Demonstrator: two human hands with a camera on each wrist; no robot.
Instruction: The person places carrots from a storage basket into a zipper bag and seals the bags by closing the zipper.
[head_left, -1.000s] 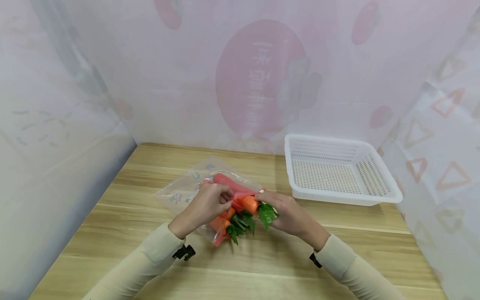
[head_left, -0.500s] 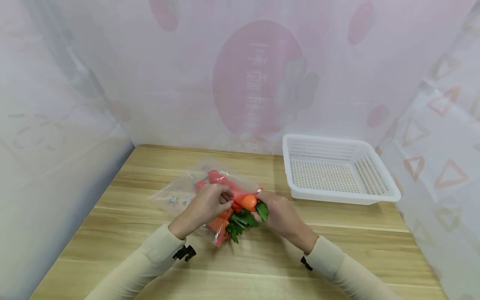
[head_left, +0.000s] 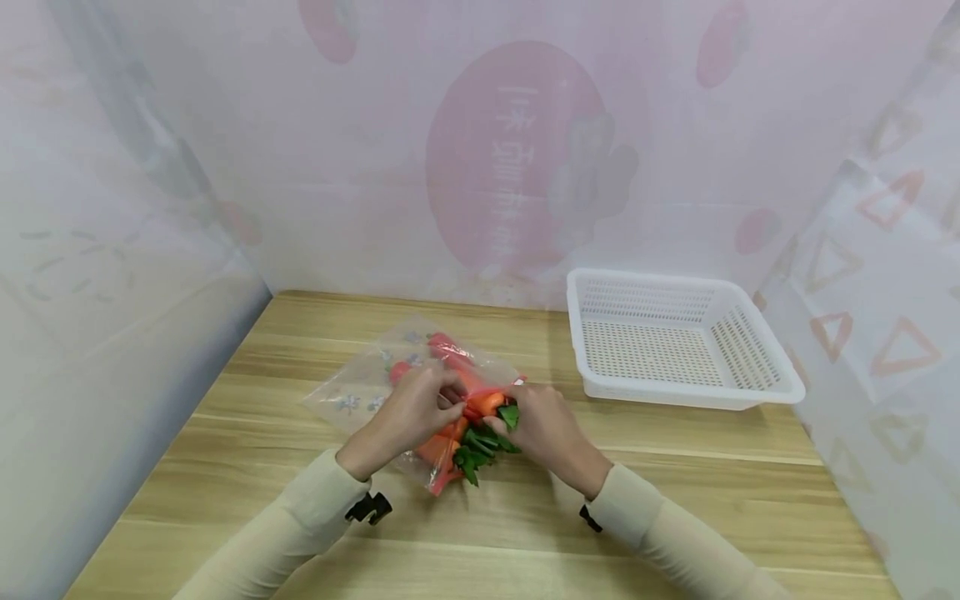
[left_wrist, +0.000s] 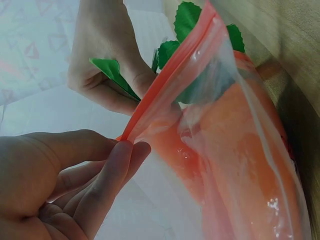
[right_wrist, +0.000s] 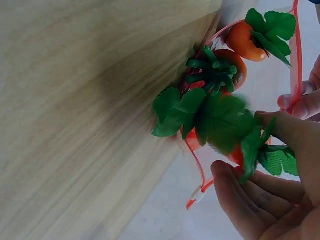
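Observation:
A clear zip bag with a red closure lies on the table, its mouth toward me. My left hand pinches the red closure strip between thumb and fingertips, lifting that edge. At the mouth, my right hand grips a carrot by its leafy top; most of its body is inside the bag. Several other carrots with green leaves lie in the bag, leaves sticking out at the opening. A white slider is hard to make out; it shows better as a slider in the right wrist view.
To the right at the back stands a white perforated basket. The wooden table is bordered by printed fabric walls at the back and both sides.
My right hand has moved left, sliding the carrot deeper into the bag; less of it shows outside. Its far end has shifted away from me. My left hand stays at the strip.

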